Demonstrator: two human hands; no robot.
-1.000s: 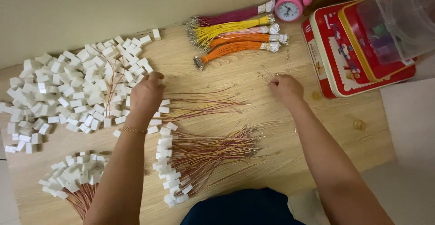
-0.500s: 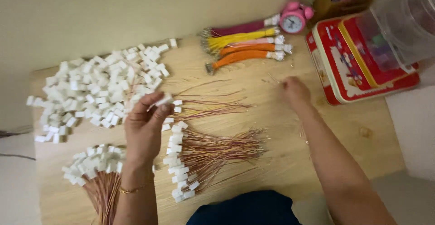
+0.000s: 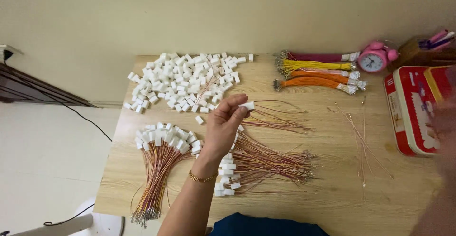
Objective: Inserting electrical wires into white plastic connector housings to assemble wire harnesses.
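Observation:
My left hand (image 3: 223, 129) is raised over the wooden table (image 3: 332, 202), pinching a small white connector (image 3: 247, 105) between thumb and fingertips. A heap of loose white connectors (image 3: 185, 81) lies behind it. To its left a bundle of thin brown wires with white connectors fitted (image 3: 159, 145) fans out. A second such bundle (image 3: 259, 162) lies just under and to the right of the hand. My right hand (image 3: 444, 122) is a blur at the right edge, near the red tin (image 3: 411, 115). Whether it holds anything does not show.
Several loose thin wires (image 3: 361, 138) lie right of centre. Tied bundles of yellow, orange and dark red wires (image 3: 313, 72) rest at the back. Next to them stand a pink alarm clock (image 3: 375, 60) and a pen holder (image 3: 427, 46). A dark cable (image 3: 71, 110) runs along the floor at left.
My left hand has lifted off the connector heap with one white connector pinched in it. My right hand has swung from the middle of the table to the right edge.

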